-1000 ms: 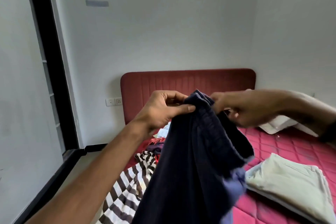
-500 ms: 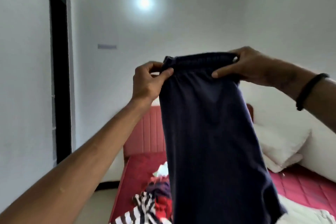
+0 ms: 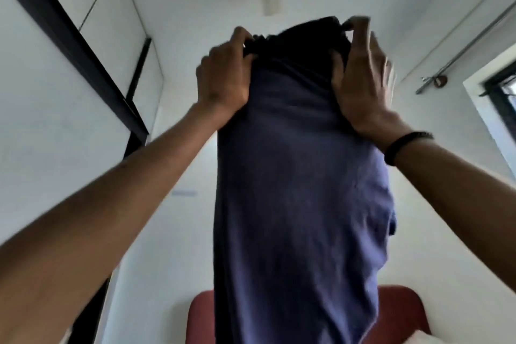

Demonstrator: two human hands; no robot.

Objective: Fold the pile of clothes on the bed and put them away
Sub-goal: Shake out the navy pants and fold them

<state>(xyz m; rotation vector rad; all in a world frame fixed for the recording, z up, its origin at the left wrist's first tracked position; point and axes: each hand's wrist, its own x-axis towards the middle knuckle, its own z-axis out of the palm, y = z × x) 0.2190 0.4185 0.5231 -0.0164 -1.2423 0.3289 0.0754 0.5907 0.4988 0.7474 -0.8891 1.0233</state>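
Overhead, toward 12 o'clock, the dark navy soft cotton trousers are gripped at the waistband by the left hand and the right hand, probably so the fabric hangs straight for folding.

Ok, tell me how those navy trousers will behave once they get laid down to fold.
Probably floppy: the navy trousers hang straight down from where the left hand and right hand grip the gathered waistband. Likely light, since both arms hold them high. The soft creases suggest thin cloth that will crumple rather than keep its shape.
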